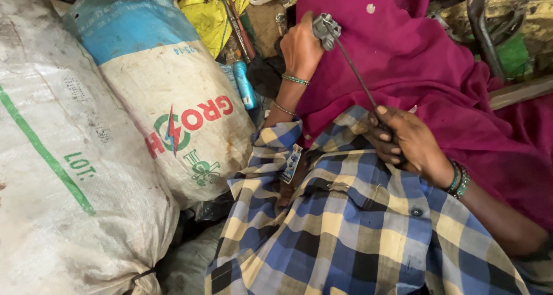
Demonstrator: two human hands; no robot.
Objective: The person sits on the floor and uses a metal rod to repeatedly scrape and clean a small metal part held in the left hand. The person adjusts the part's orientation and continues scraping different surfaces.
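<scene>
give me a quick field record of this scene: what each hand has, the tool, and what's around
left hand: left hand grips a small grey metal part, raised
right hand: right hand closed on the handle end of a screwdriver
tool: thin screwdriver shaft runs up to the metal part, tip at it
lap: blue and yellow checked shirt, magenta cloth
left side: white woven sacks, small blue bottle

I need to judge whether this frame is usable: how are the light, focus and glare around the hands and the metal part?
Head view: soft even light, no hard shadows or glare; left hand, small grey metal part and thin rod fairly sharp; right hand dark but readable; top right corner murky.
</scene>
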